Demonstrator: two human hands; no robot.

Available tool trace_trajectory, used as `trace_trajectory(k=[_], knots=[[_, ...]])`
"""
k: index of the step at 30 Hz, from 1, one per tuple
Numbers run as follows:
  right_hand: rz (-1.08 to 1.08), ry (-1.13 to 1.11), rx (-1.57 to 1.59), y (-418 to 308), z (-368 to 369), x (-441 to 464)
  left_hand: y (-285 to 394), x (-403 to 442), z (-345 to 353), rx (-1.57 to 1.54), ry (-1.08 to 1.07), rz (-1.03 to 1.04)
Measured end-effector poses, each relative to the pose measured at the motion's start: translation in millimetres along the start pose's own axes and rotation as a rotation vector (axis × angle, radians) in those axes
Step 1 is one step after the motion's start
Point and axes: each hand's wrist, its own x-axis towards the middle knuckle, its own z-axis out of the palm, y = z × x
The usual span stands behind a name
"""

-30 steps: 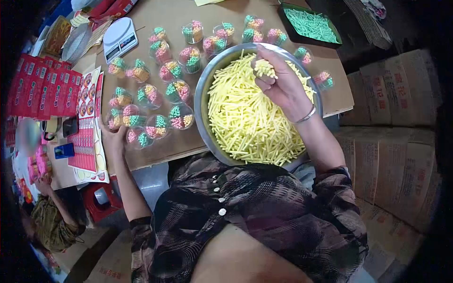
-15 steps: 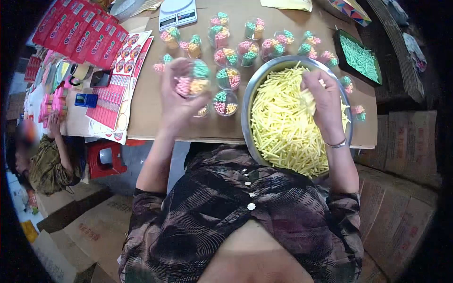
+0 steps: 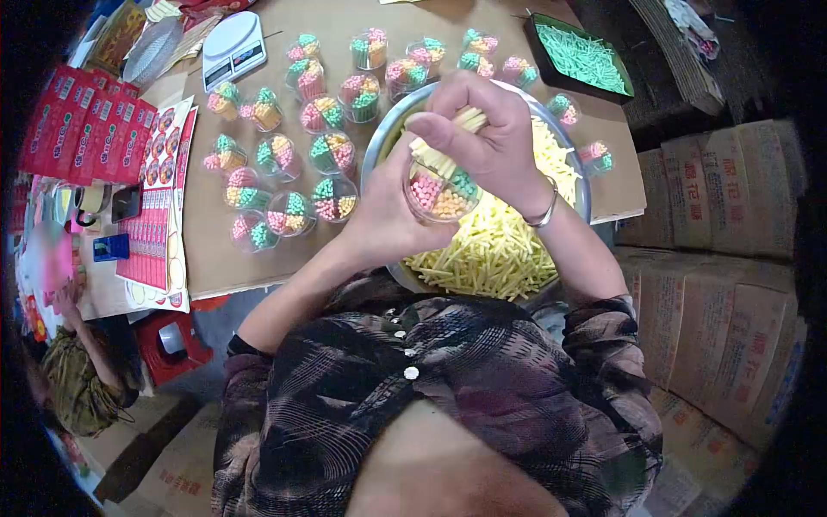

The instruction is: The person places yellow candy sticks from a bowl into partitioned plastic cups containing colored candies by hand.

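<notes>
A: Left hand (image 3: 386, 207), state?
B: Fingers curved round a clear cup (image 3: 449, 205), its mouth tilted toward the camera. Pink, orange and green sections show.

A: Location of cup?
B: Above the left part of the metal bowl (image 3: 585, 185), which sits across the near edge of the table (image 3: 211, 269), toward its right edge. A yellow pile (image 3: 500, 254) fills the bowl.

A: Right hand (image 3: 498, 151)?
B: Fingers closed round a yellow bundle (image 3: 431, 158), thumb along it. Lower ends meet the cup's remaining section; the hands cover part of the mouth, so how deep they sit is uncertain.

A: Rest of the table?
B: Other cups (image 3: 326, 114), filled with coloured sticks, stand in loose rows left of the bowl and beyond it; two stand between bowl and right edge. Scale (image 3: 233, 39) near the far left corner. Black tray (image 3: 594, 93) of green sticks (image 3: 586, 59) at the far right corner. Printed sheets (image 3: 159, 228) along the left edge.
</notes>
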Motion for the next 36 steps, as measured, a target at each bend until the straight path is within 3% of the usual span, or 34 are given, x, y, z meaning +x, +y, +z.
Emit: trace_trajectory(k=[2, 6, 12, 17, 22, 26, 32, 36], knots=[[-0.031, -0.086, 0.008, 3, -5, 2, 1, 0, 0, 0.001, -0.03, -0.043], [0.037, -0.113, 0.257, 8, -10, 5, 0, 1, 0, -0.069, -0.056, 0.109], [0.144, -0.059, 0.361, 9, -11, 4, -1, 6, -5, -0.04, -0.095, 0.059], [0.197, -0.142, 0.187, 10, -15, 1, 4, 9, -1, -0.078, -0.068, 0.137], [0.123, -0.278, -0.048, 0, -23, 4, 4, 7, -5, -0.023, -0.148, 0.011], [-0.098, -0.341, -0.231, -4, -25, 9, 10, 7, -6, 0.071, -0.18, -0.04], [-0.108, -0.328, -0.35, -6, -25, 7, 11, 10, -9, 0.023, -0.211, -0.072], [-0.126, -0.383, -0.491, -12, -20, 1, 14, 9, -6, -0.079, -0.275, -0.26]])
